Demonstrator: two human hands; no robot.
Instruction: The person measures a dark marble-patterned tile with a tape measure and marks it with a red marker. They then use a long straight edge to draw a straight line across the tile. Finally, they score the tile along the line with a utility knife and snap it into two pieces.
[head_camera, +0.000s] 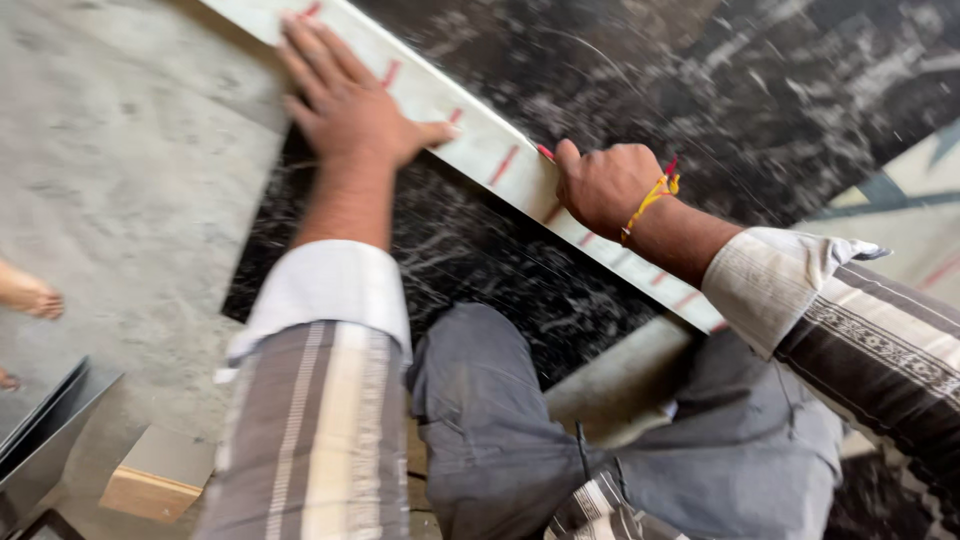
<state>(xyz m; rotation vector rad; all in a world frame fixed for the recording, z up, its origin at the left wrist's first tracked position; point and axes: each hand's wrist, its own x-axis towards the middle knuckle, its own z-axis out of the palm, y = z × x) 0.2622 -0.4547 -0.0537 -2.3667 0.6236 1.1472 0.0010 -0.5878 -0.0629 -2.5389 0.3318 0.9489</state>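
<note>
Pressing flat with open fingers, my left hand (345, 100) lies on the long pale strip with short red marks (470, 140), spread wide and not closed around anything. I judge it sits like this to keep the strip from sliding on the smooth stone below. My right hand (605, 185) is curled into a fist at the near edge of the same strip, clamped on a thin red marking tool (545, 152), of which only the tip shows by my thumb; whether it is a pencil or a crayon I cannot tell.

Going from left to right: at the far left is the grey concrete floor (120, 180), with one bare foot of another person (30, 295) at the edge of the view. Near the lower left corner I count one dark metal sheet (45, 425) and one small wooden block (155, 480). Then comes my left arm in a striped sleeve, then the black stone slab with white veins (480, 250), which the strip crosses diagonally from the far left to the near right. The strip lies flat like a straightedge, I think to guide a line. I count about seven red marks on it, though motion blur makes this uncertain. My knee in grey trousers (480, 400) is between my arms. On my right wrist is one yellow thread band (650, 200).
</note>
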